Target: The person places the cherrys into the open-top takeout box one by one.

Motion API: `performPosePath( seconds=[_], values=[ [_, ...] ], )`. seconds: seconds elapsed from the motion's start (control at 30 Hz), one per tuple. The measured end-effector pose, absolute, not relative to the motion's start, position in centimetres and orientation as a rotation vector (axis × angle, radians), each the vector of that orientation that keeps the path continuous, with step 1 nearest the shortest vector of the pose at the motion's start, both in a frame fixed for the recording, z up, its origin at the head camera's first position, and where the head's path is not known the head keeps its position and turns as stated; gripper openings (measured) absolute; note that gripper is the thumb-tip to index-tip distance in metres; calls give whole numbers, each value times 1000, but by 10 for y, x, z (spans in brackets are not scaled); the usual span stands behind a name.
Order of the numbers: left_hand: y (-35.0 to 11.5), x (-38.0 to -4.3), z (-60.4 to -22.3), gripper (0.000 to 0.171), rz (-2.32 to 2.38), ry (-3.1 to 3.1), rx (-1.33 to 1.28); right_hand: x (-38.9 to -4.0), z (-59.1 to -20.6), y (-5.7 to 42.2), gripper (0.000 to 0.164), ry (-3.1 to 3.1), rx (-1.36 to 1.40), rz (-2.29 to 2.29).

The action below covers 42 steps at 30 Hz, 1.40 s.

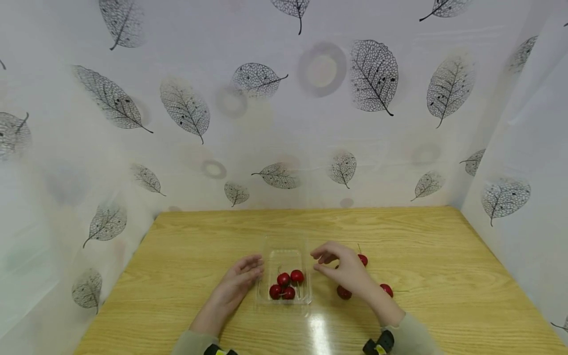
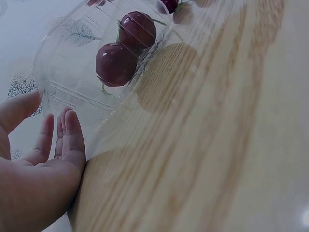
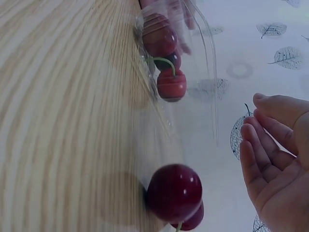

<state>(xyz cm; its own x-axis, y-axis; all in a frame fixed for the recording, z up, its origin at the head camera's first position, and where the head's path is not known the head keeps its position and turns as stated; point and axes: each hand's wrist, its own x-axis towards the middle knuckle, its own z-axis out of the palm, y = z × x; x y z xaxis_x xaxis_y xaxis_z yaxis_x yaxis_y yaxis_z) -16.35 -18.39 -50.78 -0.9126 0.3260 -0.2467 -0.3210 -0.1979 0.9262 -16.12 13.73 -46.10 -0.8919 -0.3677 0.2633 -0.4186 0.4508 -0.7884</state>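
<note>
A clear plastic box point(image 1: 285, 257) stands on the wooden table with several red cherries point(image 1: 283, 279) in its near half, some with green stems. My left hand point(image 1: 243, 280) is at the box's left side, fingers loosely bent and fingertips right at the wall. In the left wrist view that hand point(image 2: 53, 159) holds nothing. My right hand point(image 1: 343, 268) hovers just right of the box, thumb and fingers curved with a gap between them. The right wrist view shows this hand point(image 3: 277, 154) holding nothing, above a dark cherry point(image 3: 175, 193) outside the box.
Loose cherries lie right of the box: one point(image 1: 343, 292) below my right hand, one point(image 1: 363, 259) behind it, and one point(image 1: 386, 290) by the wrist. A pale leaf-patterned sheet point(image 1: 284, 123) surrounds the table's point(image 1: 199, 236) back and sides.
</note>
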Motion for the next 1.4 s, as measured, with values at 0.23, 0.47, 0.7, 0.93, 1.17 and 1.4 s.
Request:
performPosePath(
  seconds=[0.23, 0.47, 0.7, 0.93, 1.17, 1.4],
  values=[
    [-184, -163, -507, 61, 2149, 1665, 3, -161, -461, 153, 21, -2641, 635, 1449],
    [-184, -163, -507, 60, 2146, 1662, 6, -158, -460, 167, 22, -2625, 569, 1449],
    [-184, -162, -506, 61, 2148, 1664, 11, -155, -461, 183, 23, -2579, 566, 1417],
    [-184, -162, -506, 60, 2162, 1658, 8, -149, -463, 200, 23, -2598, 489, 1416],
    [-184, -162, -507, 61, 2153, 1661, 21, -141, -469, 220, 23, -2590, 435, 1401],
    [-184, -163, -507, 61, 2152, 1665, 14, -135, -472, 235, 25, -2573, 412, 1331]
  ],
)
